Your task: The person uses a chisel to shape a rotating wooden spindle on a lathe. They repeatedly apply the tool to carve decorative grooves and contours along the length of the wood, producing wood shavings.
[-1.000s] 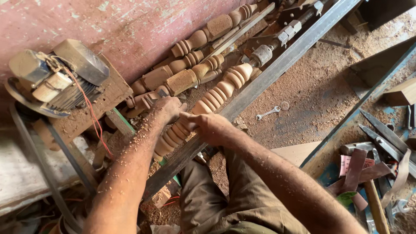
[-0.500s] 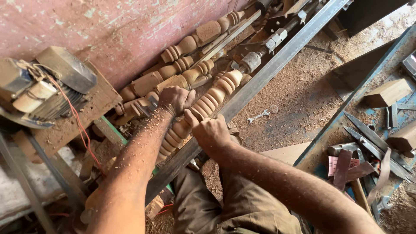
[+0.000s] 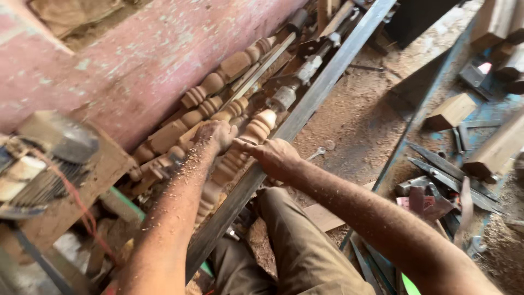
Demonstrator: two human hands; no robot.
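Wall: a long faded red plastered wall (image 3: 125,65) runs diagonally across the upper left, its paint patchy and worn.
Floor: the sawdust-covered ground (image 3: 360,120) fills the middle right, reddish-brown and loose.
Rail: a long grey steel lathe rail (image 3: 305,109) slants from lower left to upper right, just beside the spindle in hand.
Motor: a grey electric motor with red wires (image 3: 38,164) sits on a rough wooden block at the left edge, well apart from the hands.
Stacked spindles: several finished pale turned wooden spindles (image 3: 218,82) lie against the wall, behind the one being handled.
Spindle: the light brown turned wooden baluster (image 3: 256,131) lies along the lathe between the rail and the stacked spindles, its rounded end towards the metal lathe centre (image 3: 284,98).
Left hand: the left hand (image 3: 215,134) lies over the baluster's upper side, fingers curled down on it; the forearm is dusted with shavings.
Right hand: the right hand (image 3: 273,155) grips the baluster from the rail side, fingers closed around its beaded body, just beside the left hand.
Tools: dark flat steel chisels and files (image 3: 436,175) lie scattered on the ground at the right.
Block: a small pale square wooden offcut (image 3: 450,112) rests near them.
Spanner: a small silver spanner (image 3: 322,150) lies in the sawdust near the right wrist.
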